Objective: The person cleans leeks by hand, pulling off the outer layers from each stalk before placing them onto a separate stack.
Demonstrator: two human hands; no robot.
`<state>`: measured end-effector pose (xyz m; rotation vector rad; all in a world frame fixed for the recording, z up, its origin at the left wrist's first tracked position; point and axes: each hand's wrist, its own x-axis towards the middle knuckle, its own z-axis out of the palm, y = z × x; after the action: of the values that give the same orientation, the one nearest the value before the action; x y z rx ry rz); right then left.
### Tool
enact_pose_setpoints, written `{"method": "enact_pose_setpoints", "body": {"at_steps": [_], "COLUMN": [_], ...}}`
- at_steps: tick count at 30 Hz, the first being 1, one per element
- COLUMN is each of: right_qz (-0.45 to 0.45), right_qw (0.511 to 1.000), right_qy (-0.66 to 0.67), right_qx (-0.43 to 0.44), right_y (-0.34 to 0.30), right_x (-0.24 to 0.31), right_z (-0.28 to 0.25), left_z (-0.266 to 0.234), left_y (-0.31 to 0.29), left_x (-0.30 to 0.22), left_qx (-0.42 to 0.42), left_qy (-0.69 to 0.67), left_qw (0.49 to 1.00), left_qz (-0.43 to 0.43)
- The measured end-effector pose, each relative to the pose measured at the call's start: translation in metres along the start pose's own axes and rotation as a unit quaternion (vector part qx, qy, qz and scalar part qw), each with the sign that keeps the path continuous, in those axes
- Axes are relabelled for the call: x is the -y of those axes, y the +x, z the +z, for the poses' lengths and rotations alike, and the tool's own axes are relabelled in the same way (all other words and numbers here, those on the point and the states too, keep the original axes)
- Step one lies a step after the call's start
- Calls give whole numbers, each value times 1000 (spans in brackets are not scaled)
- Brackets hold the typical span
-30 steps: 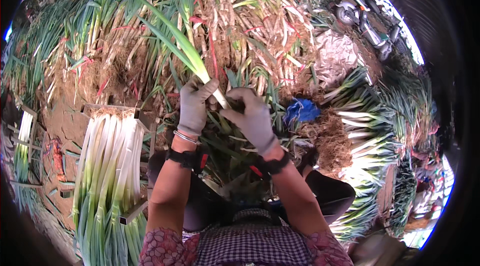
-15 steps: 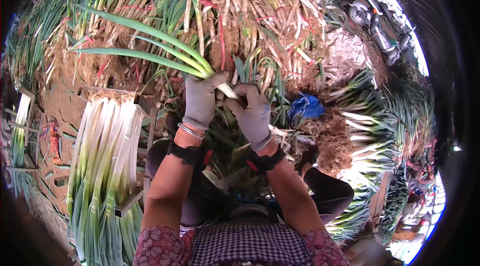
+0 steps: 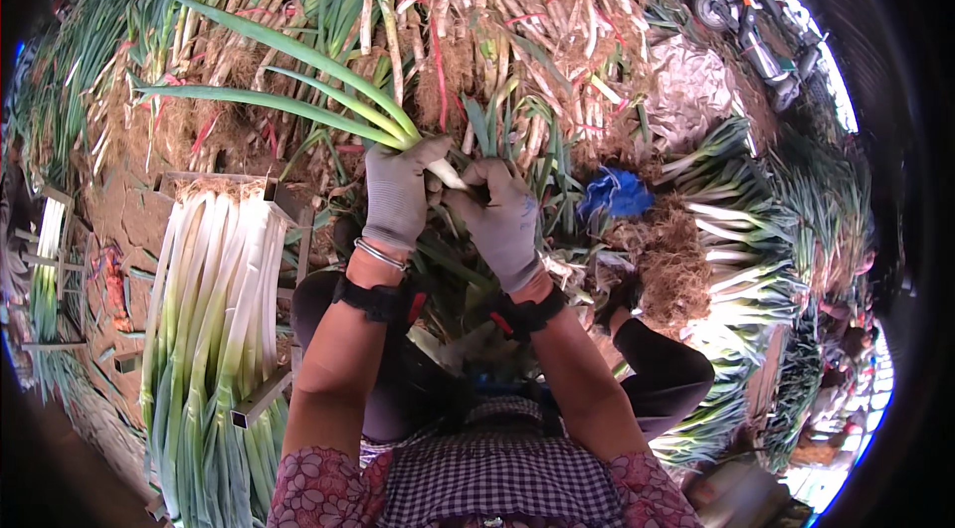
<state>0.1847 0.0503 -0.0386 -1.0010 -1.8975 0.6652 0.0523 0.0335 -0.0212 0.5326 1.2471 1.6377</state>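
Observation:
A single large green onion (image 3: 350,90) lies across my two gloved hands, its green leaves fanning out to the upper left. My left hand (image 3: 398,192), in a grey work glove, is closed around it where the leaves meet the white stem. At the lower end of the white stem, the fingers of my right hand (image 3: 497,220) are bent and pinched together on it. My right glove hides the tip of the stem. Both hands are above my lap, close together.
Left of me, trimmed green onions (image 3: 214,299) lie in a metal frame (image 3: 261,399). Unpeeled onions with roots (image 3: 477,21) are heaped ahead. On the right are a blue cloth or bag (image 3: 615,194), loose roots (image 3: 671,274) and a row of white-stemmed onions (image 3: 731,279).
Both hands keep their hold on the green onion. My right fingers have shifted slightly at the stem's lower end, and the whole view has moved a little.

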Motion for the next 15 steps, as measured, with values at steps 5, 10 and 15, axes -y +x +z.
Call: {"method": "enact_pose_setpoints", "body": {"at_steps": [5, 10, 15], "right_qz": [-50, 44, 103], "right_qw": [996, 999, 987], "right_qy": [-72, 9, -70], "right_qx": [-7, 7, 106], "right_y": [-6, -23, -76], "right_x": [-4, -9, -55], "right_z": [4, -8, -68], "left_z": [-4, -9, -42], "left_y": [6, 8, 13], "left_x": [6, -5, -19], "left_qx": [2, -22, -14], "left_qy": [-34, -67, -41], "left_qw": [999, 997, 999], "left_qz": [-18, -18, 24]}}
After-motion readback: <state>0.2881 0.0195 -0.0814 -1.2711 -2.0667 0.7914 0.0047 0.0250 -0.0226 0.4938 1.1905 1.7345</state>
